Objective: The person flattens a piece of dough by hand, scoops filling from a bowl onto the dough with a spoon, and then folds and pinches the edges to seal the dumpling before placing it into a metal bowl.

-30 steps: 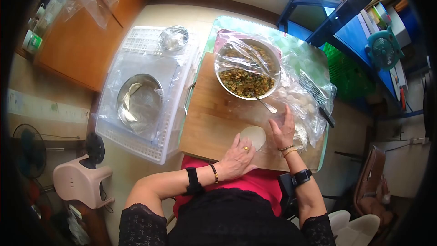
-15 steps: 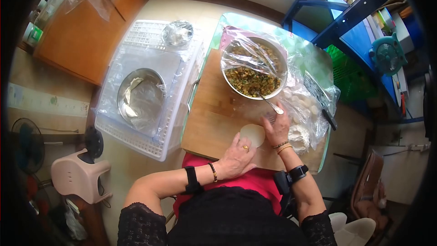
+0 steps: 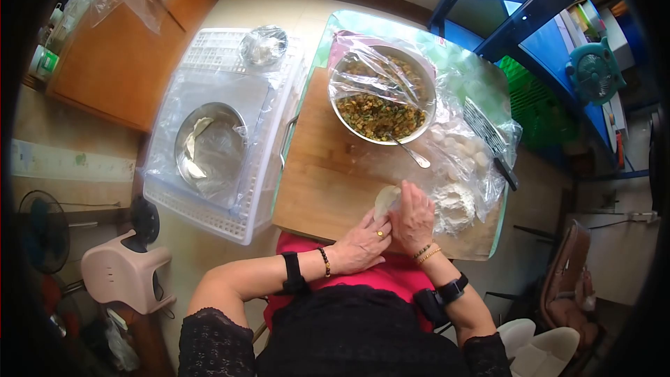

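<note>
A thin round dough wrapper (image 3: pixel 384 200) is held up over the front of the wooden board, its shape now narrower and seemingly bent. My left hand (image 3: pixel 358 244) grips its lower edge, fingers closed. At its right side, my right hand (image 3: pixel 414 215) has its fingers together and pinches the wrapper, though the fingertips are partly hidden. Just beyond the hands is a white bowl (image 3: pixel 432 101) of chopped brown-green filling (image 3: pixel 382 120), partly covered by clear plastic film. A metal spoon (image 3: pixel 417 158) leans out over the bowl's near rim.
White flour (image 3: pixel 453 208) lies right of my right hand, with dough pieces (image 3: pixel 466 146) under plastic beyond it. A black-handled slotted cleaver (image 3: pixel 492 145) rests at the board's right. Left, a white crate (image 3: pixel 209 220) carries a steel bowl (image 3: pixel 241 122) holding pale folded pieces.
My right hand has left the spoon's handle and come down-left to the wrapper. The wrapper, earlier a flat full circle on my left hand, now looks narrower between both hands.
</note>
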`<state>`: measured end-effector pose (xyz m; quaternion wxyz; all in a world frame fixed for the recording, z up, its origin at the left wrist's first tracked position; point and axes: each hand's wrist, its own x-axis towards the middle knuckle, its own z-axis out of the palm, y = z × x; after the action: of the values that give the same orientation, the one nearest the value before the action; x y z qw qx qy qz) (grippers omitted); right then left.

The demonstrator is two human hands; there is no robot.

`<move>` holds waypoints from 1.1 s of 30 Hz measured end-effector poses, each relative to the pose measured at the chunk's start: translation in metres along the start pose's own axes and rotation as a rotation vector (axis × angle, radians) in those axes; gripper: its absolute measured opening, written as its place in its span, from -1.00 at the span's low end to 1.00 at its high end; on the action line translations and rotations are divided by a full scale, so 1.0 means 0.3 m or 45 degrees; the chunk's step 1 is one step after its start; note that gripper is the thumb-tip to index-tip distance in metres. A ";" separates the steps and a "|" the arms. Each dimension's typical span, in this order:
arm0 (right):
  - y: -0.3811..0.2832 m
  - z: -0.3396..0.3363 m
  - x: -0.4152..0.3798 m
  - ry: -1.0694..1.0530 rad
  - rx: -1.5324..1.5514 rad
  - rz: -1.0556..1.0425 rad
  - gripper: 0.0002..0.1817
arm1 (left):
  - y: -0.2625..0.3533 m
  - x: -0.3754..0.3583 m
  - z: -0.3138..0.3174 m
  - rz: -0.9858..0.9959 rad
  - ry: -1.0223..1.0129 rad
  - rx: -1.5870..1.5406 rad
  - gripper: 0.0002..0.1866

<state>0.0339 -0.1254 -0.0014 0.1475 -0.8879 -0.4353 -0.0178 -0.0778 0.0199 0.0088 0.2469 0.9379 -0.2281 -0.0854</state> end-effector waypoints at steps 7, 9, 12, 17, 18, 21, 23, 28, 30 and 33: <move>0.159 0.015 0.133 0.145 0.162 0.374 -0.12 | 0.003 -0.005 0.010 0.003 0.150 0.020 -0.27; 0.189 0.017 0.134 0.250 0.270 0.446 -0.14 | 0.005 -0.015 0.009 -0.040 0.219 -0.015 -0.27; 0.150 0.003 0.092 0.233 0.284 0.297 -0.18 | -0.001 -0.032 0.004 -0.065 0.303 -0.058 -0.26; -0.050 -0.003 0.035 -0.017 0.055 -0.046 -0.19 | -0.006 -0.039 -0.007 -0.055 0.116 0.003 -0.27; -0.031 0.033 0.033 0.084 -0.042 -0.039 -0.16 | -0.006 -0.044 -0.011 -0.059 0.105 -0.019 -0.28; 0.038 0.017 0.118 0.015 0.071 0.250 -0.14 | -0.017 -0.059 0.008 -0.074 0.157 -0.033 -0.31; 0.136 0.051 0.142 0.142 0.094 0.250 -0.14 | -0.029 -0.041 -0.001 -0.062 0.234 -0.016 -0.32; 0.161 0.002 0.108 0.330 0.473 0.361 -0.20 | -0.044 -0.016 -0.004 -0.315 0.320 -0.025 -0.30; 0.136 -0.045 0.077 0.246 0.519 0.276 -0.22 | -0.037 -0.008 0.003 -0.266 0.293 0.023 -0.31; 0.069 -0.104 0.038 0.142 0.451 0.093 -0.23 | -0.017 0.003 0.015 -0.093 0.301 -0.011 -0.32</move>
<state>0.0600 -0.1373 0.0251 0.3259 -0.8609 -0.3903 0.0153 -0.0762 0.0215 0.0024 0.2728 0.9481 -0.1628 0.0157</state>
